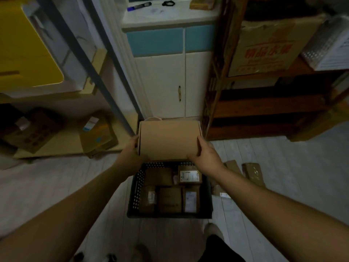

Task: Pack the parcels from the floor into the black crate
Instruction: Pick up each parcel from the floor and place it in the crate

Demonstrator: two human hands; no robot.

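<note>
1. A plain brown cardboard box (168, 140) sits in the middle of the frame, held up in the air above the far end of the black plastic crate (133, 193).
2. The left hand (134, 152) holds the box's left side, with its fingers closed around that edge.
3. The right hand (204, 155) holds the box's right side near the bottom corner, with its fingers (200, 146) wrapped tight on the edge.
4. The crate rests on the pale wooden floor (283, 167) in the lower middle of the frame.
5. Small brown parcels (170, 199) lie flat inside the crate, close together, some with white labels.
6. More brown parcels (254, 173) lie on the floor just right of the crate.
7. A white cupboard with a blue strip (166, 82) stands behind the box, at the top middle.
</note>
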